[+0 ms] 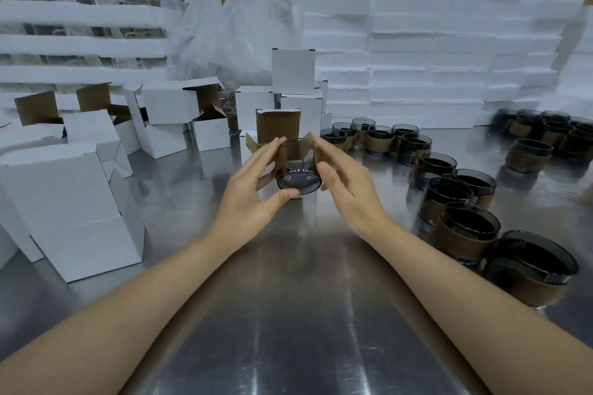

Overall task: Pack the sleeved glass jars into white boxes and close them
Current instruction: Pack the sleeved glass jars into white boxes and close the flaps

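At twelve o'clock from the person, over the steel table [295, 314], a sleeved glass jar [298, 170] is held on its side, dark base toward us, mouth toward the open white box [277, 135] just behind it, whose brown flaps stand up. The left hand [256, 189] grips the jar, thumb under the base and fingers stretched along its left side. The right hand [345, 179] cups the other side with fingers nearly straight; whether the thumb presses the glass or only lies beside it I cannot tell. To do this well, I would keep the jar square to the opening, hold the side flaps spread so the paper sleeve does not snag or ride up, and slide it in slowly with the left thumb pushing the base. More sleeved jars [462, 202] wait from one to four o'clock, and erected empty boxes [167, 125] stand at ten o'clock, with foam slabs [433, 58] stacked behind.
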### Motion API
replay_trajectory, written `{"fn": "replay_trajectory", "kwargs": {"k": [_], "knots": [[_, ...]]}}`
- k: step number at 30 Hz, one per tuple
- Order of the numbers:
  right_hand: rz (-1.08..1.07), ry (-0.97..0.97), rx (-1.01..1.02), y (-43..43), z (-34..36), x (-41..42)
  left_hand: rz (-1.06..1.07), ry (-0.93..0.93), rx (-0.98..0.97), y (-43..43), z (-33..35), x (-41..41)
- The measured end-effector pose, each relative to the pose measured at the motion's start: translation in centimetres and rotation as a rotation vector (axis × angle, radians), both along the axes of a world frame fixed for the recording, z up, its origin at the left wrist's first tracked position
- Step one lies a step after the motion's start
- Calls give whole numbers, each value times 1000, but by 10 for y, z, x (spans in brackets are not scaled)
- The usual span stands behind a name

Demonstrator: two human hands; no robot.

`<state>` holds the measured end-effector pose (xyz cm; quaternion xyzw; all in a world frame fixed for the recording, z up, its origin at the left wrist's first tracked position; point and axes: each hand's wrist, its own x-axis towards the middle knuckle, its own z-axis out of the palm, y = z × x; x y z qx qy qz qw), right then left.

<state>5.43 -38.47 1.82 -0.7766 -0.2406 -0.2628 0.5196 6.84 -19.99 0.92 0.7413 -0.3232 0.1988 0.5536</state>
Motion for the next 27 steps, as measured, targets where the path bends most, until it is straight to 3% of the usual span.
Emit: {"fn": "replay_trajectory", "kwargs": {"k": [15, 22, 27], "knots": [[-73, -190, -117, 1, -1, 1, 26, -27, 14, 0, 0, -5], [-95, -172, -106, 2, -1, 0, 35, -50, 21, 0, -2, -3], [-42, -51, -23, 1, 2, -1, 18, -17, 1, 0, -1, -2]]}}
